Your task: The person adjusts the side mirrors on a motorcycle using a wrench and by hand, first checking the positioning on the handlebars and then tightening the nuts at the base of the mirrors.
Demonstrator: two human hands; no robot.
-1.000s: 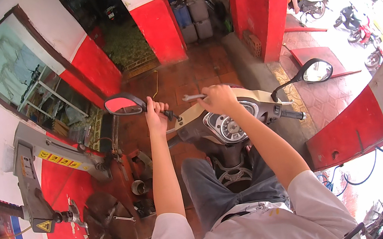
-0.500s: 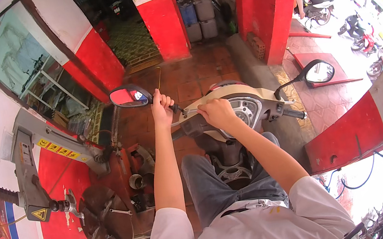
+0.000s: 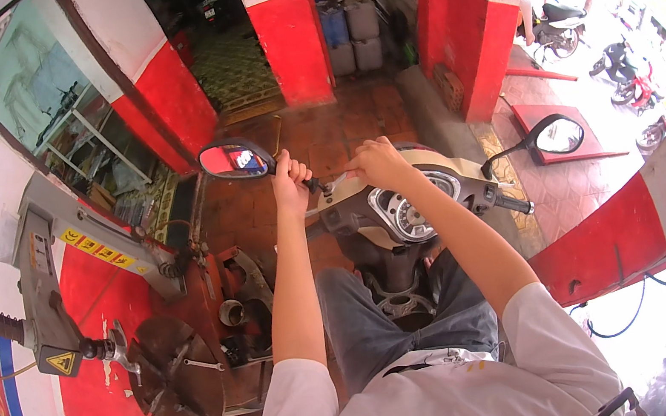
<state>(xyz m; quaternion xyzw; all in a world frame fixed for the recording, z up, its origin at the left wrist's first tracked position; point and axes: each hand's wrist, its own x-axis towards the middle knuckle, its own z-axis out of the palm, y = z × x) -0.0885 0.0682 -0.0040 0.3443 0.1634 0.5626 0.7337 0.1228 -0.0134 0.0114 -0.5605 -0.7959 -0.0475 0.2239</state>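
I sit astride a cream and dark scooter point(image 3: 450, 158), at its handlebar. My left hand point(image 3: 291, 181) is closed round the stem of the left mirror point(image 3: 233, 161), just beside the mirror's dark housing. The stem's lower end meets the handlebar cover right of that hand. My right hand point(image 3: 379, 162) is closed on a slim silver wrench point(image 3: 337, 181), whose far end reaches the foot of the mirror stem. Fingers hide most of the wrench. Below the right forearm lies the round speedometer point(image 3: 412, 218). The right mirror point(image 3: 559, 135) stands on its own stem, untouched.
At left stands a tyre-changing machine point(image 3: 50, 276) with a round turntable point(image 3: 173, 378), a spanner point(image 3: 203, 365) lying on it. Plastic canisters point(image 3: 362, 18) are stacked at the back. A red-and-white pillar point(image 3: 479, 31) borders the bright opening, where motorbikes point(image 3: 560, 28) are parked.
My right hand has swung forward, away from me, with the wrench turning at the mirror's base. The left hand stays on the stem; the left mirror has shifted slightly right.
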